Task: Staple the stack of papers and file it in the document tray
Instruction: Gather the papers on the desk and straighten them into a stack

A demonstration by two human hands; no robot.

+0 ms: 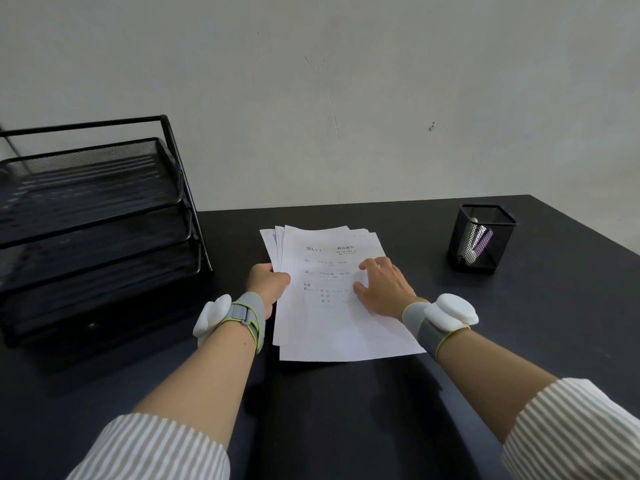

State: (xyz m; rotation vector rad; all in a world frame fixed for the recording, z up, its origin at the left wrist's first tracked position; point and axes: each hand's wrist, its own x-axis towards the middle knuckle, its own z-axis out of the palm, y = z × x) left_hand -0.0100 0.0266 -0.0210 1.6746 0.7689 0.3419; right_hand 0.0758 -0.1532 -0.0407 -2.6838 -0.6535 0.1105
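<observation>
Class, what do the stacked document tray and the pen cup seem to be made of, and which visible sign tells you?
Document tray: likely black-coated metal, with fine see-through mesh floors and thin rod framing.
Pen cup: apparently the same black metal mesh; its contents show through the wall.

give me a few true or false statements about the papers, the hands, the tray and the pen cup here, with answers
1. The stack of papers lies on the black desk. True.
2. The right hand rests flat on top of the stack. True.
3. The document tray stands to the right of the papers. False: it stands to their left.
4. The left hand holds a stapler. False: it grips the stack's left edge; no stapler is in hand.
5. The mesh pen cup is lying tipped over. False: it stands upright, right of the papers.
</observation>
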